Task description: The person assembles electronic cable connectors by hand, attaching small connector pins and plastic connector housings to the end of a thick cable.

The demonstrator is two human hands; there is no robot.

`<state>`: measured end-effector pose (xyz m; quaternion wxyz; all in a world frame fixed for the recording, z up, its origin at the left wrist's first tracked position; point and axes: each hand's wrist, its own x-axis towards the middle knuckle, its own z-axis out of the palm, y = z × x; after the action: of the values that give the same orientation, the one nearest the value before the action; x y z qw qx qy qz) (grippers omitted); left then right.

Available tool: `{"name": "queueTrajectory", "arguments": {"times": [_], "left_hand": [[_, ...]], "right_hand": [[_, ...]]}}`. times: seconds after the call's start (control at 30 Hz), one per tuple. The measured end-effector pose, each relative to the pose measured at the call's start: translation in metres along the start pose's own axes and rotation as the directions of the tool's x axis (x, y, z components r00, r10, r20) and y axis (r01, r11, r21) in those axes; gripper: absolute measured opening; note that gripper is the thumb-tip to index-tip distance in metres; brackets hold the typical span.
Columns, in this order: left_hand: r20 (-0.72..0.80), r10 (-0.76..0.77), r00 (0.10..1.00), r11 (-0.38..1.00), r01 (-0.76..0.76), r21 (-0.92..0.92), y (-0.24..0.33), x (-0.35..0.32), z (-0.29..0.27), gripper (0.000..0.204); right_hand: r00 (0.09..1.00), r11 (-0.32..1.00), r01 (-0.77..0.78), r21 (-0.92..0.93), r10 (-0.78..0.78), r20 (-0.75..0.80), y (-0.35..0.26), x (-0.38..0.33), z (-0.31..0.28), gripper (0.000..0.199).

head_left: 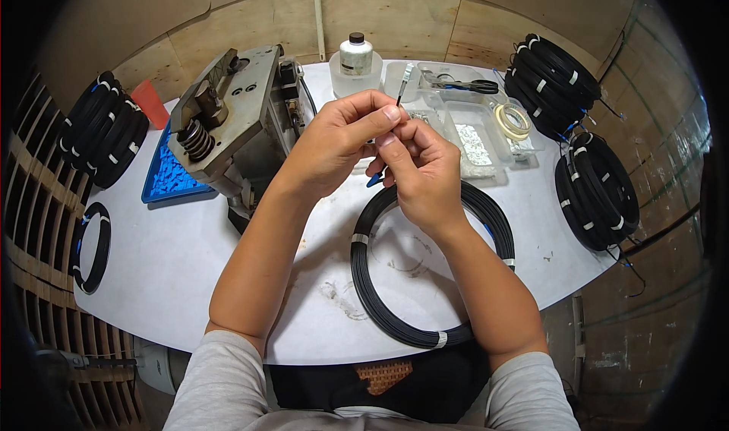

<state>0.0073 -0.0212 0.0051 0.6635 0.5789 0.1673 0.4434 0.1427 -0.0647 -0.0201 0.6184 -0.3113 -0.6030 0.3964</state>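
Note:
Above the middle of the white table, my left hand (338, 138) and my right hand (425, 173) meet, fingertips pinched together on a thin black cable (399, 99). A small clear-and-white tip (408, 74) sticks up from the cable above my fingers. From under the fingers pokes a small blue piece (374, 179); how it joins the cable is hidden. Beneath my right forearm lies a coil of black cable (361, 268) bound with white bands. The thumbs and index fingers cover the part of the cable between them.
To the left stands a heavy metal press (254, 89), beside a blue tray (178, 197) of small blue pieces. Clear containers (474, 146), tape rolls (512, 121), scissors (471, 85) and a bottle (355, 55) stand behind my hands. Banded cable coils (596, 192) flank both sides.

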Motion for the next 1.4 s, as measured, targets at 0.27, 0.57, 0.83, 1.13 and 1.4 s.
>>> {"name": "queueTrajectory", "arguments": {"times": [0.27, 0.57, 0.83, 1.13, 1.4], "left_hand": [[0.049, 0.02, 0.999, 1.0, -0.019, -0.018, -0.0015, 0.0011, -0.0027, 0.016], [0.049, 0.02, 0.999, 1.0, -0.02, -0.004, -0.0004, 0.0007, -0.0015, 0.017], [0.002, 0.033, 0.999, 0.998, -0.033, -0.046, -0.0006, 0.0017, 0.0025, 0.016], [-0.002, 0.023, 1.0, 0.996, -0.023, -0.083, 0.0003, 0.0022, 0.0019, 0.013], [-0.008, 0.008, 1.0, 0.998, -0.008, -0.066, 0.002, 0.0016, 0.0034, 0.013]], "right_hand": [[1.0, 1.0, -0.003, -0.014, 0.003, -0.013, -0.0011, 0.0002, -0.0009, 0.016], [1.0, 0.999, 0.006, -0.042, -0.006, -0.005, -0.0014, 0.0005, -0.0023, 0.017], [1.0, 1.0, 0.002, 0.012, -0.002, -0.028, -0.006, -0.0001, 0.0005, 0.014], [0.999, 1.0, -0.013, 0.027, 0.013, -0.031, -0.0063, -0.0002, 0.0009, 0.012], [0.999, 1.0, 0.024, -0.003, -0.024, -0.026, -0.0007, 0.0005, -0.0005, 0.013]]}}
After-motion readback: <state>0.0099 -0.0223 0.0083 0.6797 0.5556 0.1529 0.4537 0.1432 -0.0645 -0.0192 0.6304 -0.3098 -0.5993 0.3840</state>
